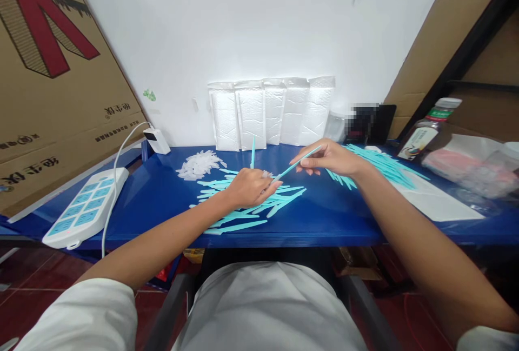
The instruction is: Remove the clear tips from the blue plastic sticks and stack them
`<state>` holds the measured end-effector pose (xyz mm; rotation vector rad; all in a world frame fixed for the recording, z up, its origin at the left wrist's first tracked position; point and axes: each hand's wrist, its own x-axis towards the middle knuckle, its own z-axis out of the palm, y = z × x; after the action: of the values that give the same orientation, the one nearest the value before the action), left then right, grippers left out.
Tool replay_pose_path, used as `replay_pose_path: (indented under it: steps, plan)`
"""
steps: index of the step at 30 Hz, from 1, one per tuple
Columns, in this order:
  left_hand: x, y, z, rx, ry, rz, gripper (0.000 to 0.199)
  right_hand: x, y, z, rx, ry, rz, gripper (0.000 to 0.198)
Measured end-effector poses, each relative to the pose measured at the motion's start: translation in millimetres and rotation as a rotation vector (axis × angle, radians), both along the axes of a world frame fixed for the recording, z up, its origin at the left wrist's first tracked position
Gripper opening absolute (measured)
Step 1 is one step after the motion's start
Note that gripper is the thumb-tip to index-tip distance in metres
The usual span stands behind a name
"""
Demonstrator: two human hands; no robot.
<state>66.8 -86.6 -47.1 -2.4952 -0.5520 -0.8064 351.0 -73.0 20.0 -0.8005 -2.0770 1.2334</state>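
My left hand [253,187] is closed over a loose pile of slim teal plastic sticks [243,227]. One teal stick [253,152] rises upright from behind its fingers, seemingly gripped there, with small clear pieces by the knuckles. Between thumb and fingers, my right hand [326,157] pinches another teal stick [298,162], slanting down to the left. This stick's lower end meets my left fingertips, where a pale, translucent part shows; its exact shape is hidden. Left of the pile lies a heap of small translucent plastic caps [199,165]. More teal sticks [381,165] are bundled beyond my right wrist.
White padded envelopes [250,118] lean against the wall. A power strip [87,205] and a white device [157,141] with a cable stand left. At right are a bottle [430,126], a white sheet [441,202] and a plastic bag [474,170]. The blue table's [316,232] front edge is near my body.
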Motion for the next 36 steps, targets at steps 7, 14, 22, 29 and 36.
replay_pose_path:
  steps: [7, 14, 22, 29, 36]
  plan:
    - [-3, 1, 3.0, 0.040, 0.032, -0.001, 0.056, 50, 12, 11, 0.151, 0.286, -0.410, 0.046]
    - [-5, 6, 2.5, 0.036, 0.011, 0.028, 0.061, 106, 31, 4, 0.375, -0.374, -0.748, 0.027]
    - [-5, 2, 6.1, 0.018, 0.074, 0.029, 0.062, 115, 46, -10, 0.309, -0.683, -0.610, 0.035]
    - [-3, 0, 2.0, 0.022, 0.110, 0.014, 0.058, 103, 39, -4, 0.244, -0.732, -0.579, 0.048]
    - [9, -14, -2.8, 0.207, 0.138, -0.183, 0.048, 9, 16, -11, 0.094, -0.139, -0.258, 0.058]
